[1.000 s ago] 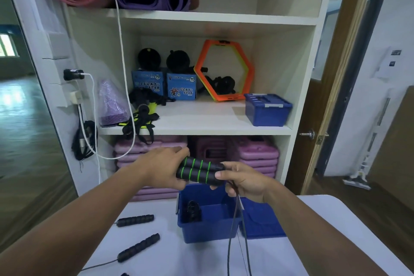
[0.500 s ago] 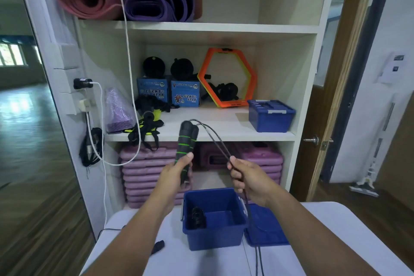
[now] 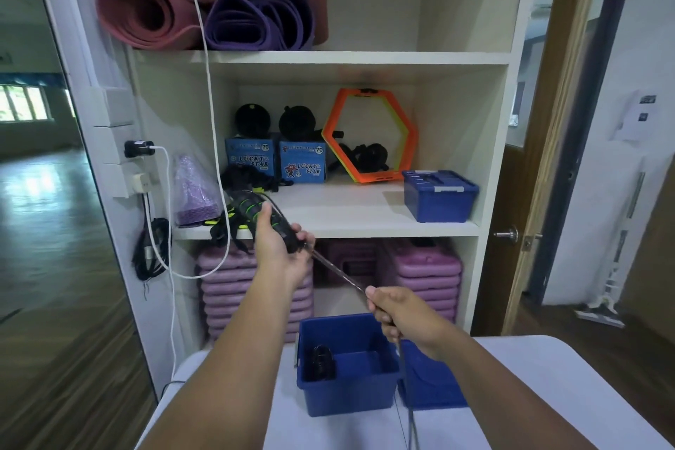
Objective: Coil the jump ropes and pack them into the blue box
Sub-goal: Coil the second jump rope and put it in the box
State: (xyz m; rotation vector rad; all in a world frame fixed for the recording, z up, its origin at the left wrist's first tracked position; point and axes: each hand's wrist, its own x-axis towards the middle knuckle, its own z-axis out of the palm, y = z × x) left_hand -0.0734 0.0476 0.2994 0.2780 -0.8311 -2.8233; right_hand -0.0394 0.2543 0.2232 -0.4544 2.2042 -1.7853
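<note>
We see the left hand (image 3: 279, 248) raised in front of the white shelving unit (image 3: 328, 226), its fingers wrapped around the black foam jump-rope handles with green rings (image 3: 264, 217), which tilt up and to the left. From their lower end a thin black rope cord (image 3: 338, 272) runs taut down to the right hand (image 3: 400, 314), which is closed in a fist around it; below the fist the cord drops past the edge of the white table (image 3: 548, 395). The open blue plastic box (image 3: 347, 391) stands on that table just under the right hand, with a dark coiled rope (image 3: 321, 362) already in its left corner (its blue lid (image 3: 434, 384) lies just to the right)
</note>
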